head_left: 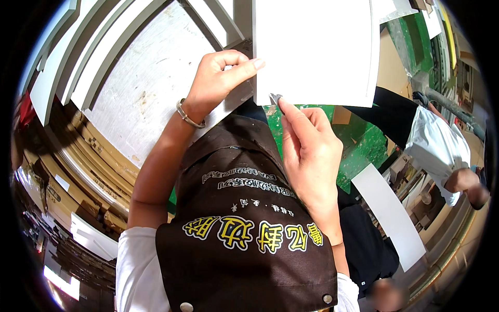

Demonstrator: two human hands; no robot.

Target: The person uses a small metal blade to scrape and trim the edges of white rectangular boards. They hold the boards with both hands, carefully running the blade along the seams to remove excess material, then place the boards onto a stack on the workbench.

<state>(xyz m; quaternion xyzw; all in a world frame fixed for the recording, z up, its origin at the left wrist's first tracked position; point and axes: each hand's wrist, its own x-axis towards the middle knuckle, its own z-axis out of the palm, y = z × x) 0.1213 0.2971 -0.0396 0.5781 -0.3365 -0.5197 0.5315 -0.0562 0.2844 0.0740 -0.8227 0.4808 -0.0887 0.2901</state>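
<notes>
A large white panel (317, 52) lies in front of me at the top. My left hand (221, 78) is at its left edge, with the thumb laid over the edge and the fingers curled in beside it. Near the panel's front left corner, my right hand (312, 143) pinches a small grey piece, which looks like a blade (275, 98), between thumb and forefinger. The blade's tip touches or hovers just at the panel; I cannot tell which. The lower fingers of my right hand are folded.
Several white panels (99, 57) stand at the left by a worn, pale tabletop (150, 88). Below them are stacked brown cardboard-wrapped boards (88, 161). Two other people, one in a light shirt (439, 145) and one in dark clothes (366, 242), are to the right near a white board (390, 216).
</notes>
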